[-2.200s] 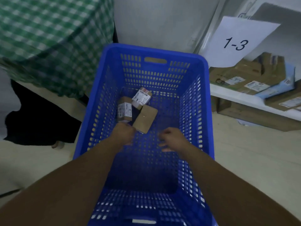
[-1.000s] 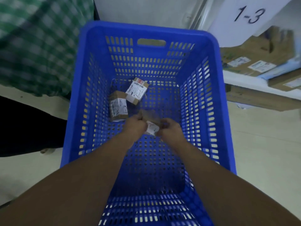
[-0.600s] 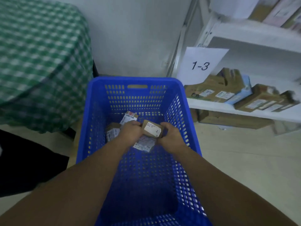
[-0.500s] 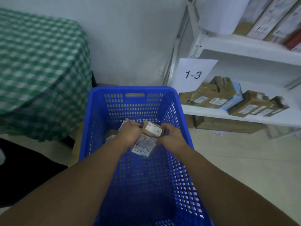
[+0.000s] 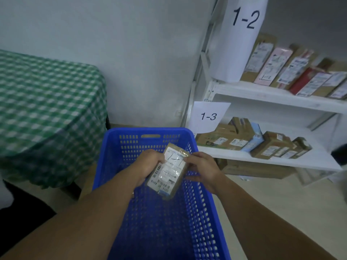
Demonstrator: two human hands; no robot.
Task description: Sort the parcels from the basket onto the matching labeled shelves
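Seemingly light and stiff, a small parcel (image 5: pixel 169 172) is being pinched by its long edges between left hand (image 5: pixel 148 164) and right hand (image 5: pixel 203 169).

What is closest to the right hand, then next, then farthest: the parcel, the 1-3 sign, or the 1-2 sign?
1. parcel, held by the right hand, over the basket.
2. 1-3 sign, above and ahead.
3. 1-2 sign, highest, top right.
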